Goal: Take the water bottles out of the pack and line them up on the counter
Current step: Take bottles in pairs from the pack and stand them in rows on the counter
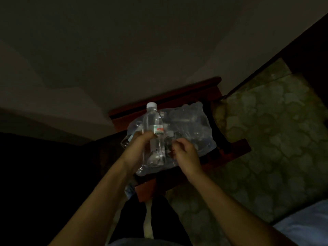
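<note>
My two bare forearms reach forward out of the dark at the bottom of the view. My left hand (140, 144) is wrapped around a clear water bottle (154, 134), fingers clenched about its middle just under the green and red label, so the body of it shows below my grip and the neck above. The bottle stands upright in my grasp, a little tilted, its white cap (152, 104) well above my knuckles.

My right hand (184, 155) is just beside the bottle on the other side, not touching it as far as I can see. Its fingers are curled in, pinched at the crumpled plastic of the pack (188, 128); in this dim light I cannot tell whether they truly hold the wrap or only rest against it.

The pack lies under and beyond both hands, a clear shrink-wrap bag sagging over dark shapes inside that I take for more bottles, though they are too murky to count. It rests on a small reddish wooden table (236, 148), whose raised back edge shows just past the bottle's cap.

Off to the right of my right hand spreads a green patterned floor (266, 139). Beyond the table rises a plain, shadowed wall (124, 50).
</note>
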Available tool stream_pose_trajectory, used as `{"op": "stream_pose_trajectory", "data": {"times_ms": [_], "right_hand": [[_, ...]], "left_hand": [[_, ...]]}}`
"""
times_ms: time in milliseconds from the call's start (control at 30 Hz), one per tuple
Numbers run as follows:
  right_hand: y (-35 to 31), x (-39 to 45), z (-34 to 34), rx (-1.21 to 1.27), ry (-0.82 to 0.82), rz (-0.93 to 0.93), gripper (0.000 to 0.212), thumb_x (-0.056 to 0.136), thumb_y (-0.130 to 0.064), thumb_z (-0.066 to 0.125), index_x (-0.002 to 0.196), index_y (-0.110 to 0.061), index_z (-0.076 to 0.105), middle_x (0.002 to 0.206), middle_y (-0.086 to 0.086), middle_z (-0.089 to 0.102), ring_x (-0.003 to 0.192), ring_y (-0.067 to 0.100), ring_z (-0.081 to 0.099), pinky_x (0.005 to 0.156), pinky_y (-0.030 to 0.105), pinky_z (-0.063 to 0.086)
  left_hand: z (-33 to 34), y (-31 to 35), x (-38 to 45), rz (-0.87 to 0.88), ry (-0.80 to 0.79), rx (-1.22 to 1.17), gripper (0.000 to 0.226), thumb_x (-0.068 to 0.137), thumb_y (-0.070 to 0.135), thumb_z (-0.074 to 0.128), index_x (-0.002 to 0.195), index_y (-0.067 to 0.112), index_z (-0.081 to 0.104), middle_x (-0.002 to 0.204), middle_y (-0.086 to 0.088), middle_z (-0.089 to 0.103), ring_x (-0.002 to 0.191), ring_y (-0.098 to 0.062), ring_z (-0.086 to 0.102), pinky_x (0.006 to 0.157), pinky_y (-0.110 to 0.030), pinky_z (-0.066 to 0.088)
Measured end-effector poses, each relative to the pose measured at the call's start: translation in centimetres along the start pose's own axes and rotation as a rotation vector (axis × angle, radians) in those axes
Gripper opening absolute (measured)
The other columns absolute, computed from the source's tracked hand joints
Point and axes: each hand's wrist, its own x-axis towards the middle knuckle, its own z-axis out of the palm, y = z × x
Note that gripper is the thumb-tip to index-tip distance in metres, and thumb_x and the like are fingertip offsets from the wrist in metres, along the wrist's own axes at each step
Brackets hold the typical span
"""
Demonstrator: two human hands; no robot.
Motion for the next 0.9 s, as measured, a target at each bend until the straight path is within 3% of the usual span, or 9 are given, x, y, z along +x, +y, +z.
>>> {"op": "stream_pose_trajectory", "data": {"times_ms": [133, 200, 267, 433, 500, 600, 700, 800, 900], "right_hand": [[1.0, 4.6, 1.6, -0.313, -0.083, 0.076, 0.020, 0.099, -0.013, 0.049, 0.103, -0.007, 0.069, 0.103, 0.014, 0.070, 0.093, 0.028, 0.065, 0.084, 0.041, 0.055], [1.5, 6.9, 2.0, -0.474, -0.110, 0.084, 0.022, 0.099, -0.012, 0.050, 0.110, -0.002, 0.066, 0.111, 0.016, 0.067, 0.091, 0.025, 0.062, 0.077, 0.031, 0.050], [2.0, 9.2, 2.3, -0.589, -0.124, 0.060, 0.023, 0.097, -0.011, 0.053, 0.116, -0.001, 0.062, 0.116, 0.014, 0.065, 0.098, 0.027, 0.062, 0.078, 0.029, 0.048], [4.4, 14.9, 3.3, -0.802, -0.166, 0.126, 0.035, 0.097, -0.021, 0.055, 0.131, -0.012, 0.056, 0.130, 0.015, 0.056, 0.112, 0.030, 0.057, 0.087, 0.031, 0.050], [5.9, 16.6, 3.3, -0.905, -0.144, 0.170, 0.037, 0.097, -0.022, 0.052, 0.133, -0.011, 0.053, 0.137, 0.018, 0.051, 0.120, 0.034, 0.054, 0.099, 0.041, 0.049], [7.9, 17.9, 2.7, -1.074, -0.144, 0.076, 0.036, 0.097, -0.012, 0.049, 0.133, -0.010, 0.052, 0.142, 0.019, 0.047, 0.129, 0.036, 0.047, 0.108, 0.047, 0.041], [8.3, 17.9, 2.3, -1.186, -0.084, -0.056, 0.035, 0.096, -0.012, 0.052, 0.131, -0.012, 0.053, 0.140, 0.015, 0.048, 0.130, 0.030, 0.044, 0.113, 0.040, 0.033], [7.5, 16.8, 2.2, -1.294, -0.121, -0.197, 0.030, 0.099, -0.016, 0.046, 0.124, -0.005, 0.060, 0.134, 0.017, 0.055, 0.123, 0.031, 0.052, 0.104, 0.038, 0.040], [5.8, 14.0, 2.8, -1.370, -0.238, -0.309, 0.024, 0.099, -0.016, 0.048, 0.110, -0.008, 0.067, 0.118, 0.011, 0.066, 0.107, 0.024, 0.063, 0.089, 0.032, 0.047]], "left_hand": [[-1.4, -1.8, 0.9, 0.030, -0.029, -0.101, 0.033, 0.085, 0.036, 0.067, 0.109, 0.015, 0.074, 0.106, -0.014, 0.075, 0.092, -0.028, 0.074, 0.068, -0.039, 0.059], [-1.8, -2.1, 1.4, 0.041, 0.004, -0.083, 0.023, 0.074, 0.043, 0.076, 0.091, 0.028, 0.079, 0.096, -0.005, 0.078, 0.087, -0.021, 0.076, 0.064, -0.034, 0.059], [-2.5, -2.5, 1.9, 0.057, 0.031, -0.066, 0.025, 0.068, 0.044, 0.081, 0.088, 0.029, 0.077, 0.091, -0.002, 0.077, 0.083, -0.018, 0.076, 0.062, -0.030, 0.058], [-4.1, -3.2, 2.7, 0.074, 0.047, -0.066, 0.034, 0.066, 0.041, 0.083, 0.097, 0.029, 0.077, 0.098, -0.003, 0.077, 0.087, -0.019, 0.076, 0.066, -0.030, 0.058], [-4.4, -3.4, 3.0, 0.072, 0.061, -0.053, 0.032, 0.070, 0.039, 0.081, 0.100, 0.027, 0.076, 0.103, -0.005, 0.077, 0.094, -0.022, 0.075, 0.072, -0.035, 0.059], [-4.3, -3.5, 3.4, 0.082, 0.085, 0.007, 0.036, 0.081, 0.026, 0.076, 0.115, 0.020, 0.068, 0.113, -0.008, 0.073, 0.103, -0.027, 0.072, 0.083, -0.042, 0.058], [-3.5, -3.4, 3.7, 0.088, 0.099, 0.037, 0.045, 0.083, 0.024, 0.074, 0.125, 0.019, 0.061, 0.114, -0.005, 0.073, 0.102, -0.021, 0.072, 0.080, -0.033, 0.060], [-2.6, -3.2, 3.5, 0.065, 0.114, 0.022, 0.056, 0.074, 0.033, 0.078, 0.126, 0.019, 0.061, 0.115, -0.002, 0.073, 0.101, -0.017, 0.072, 0.084, -0.034, 0.060], [-2.1, -2.9, 3.4, 0.053, 0.177, -0.013, 0.065, 0.071, 0.032, 0.082, 0.129, 0.018, 0.057, 0.115, -0.005, 0.073, 0.101, -0.022, 0.072, 0.089, -0.046, 0.059]]}}
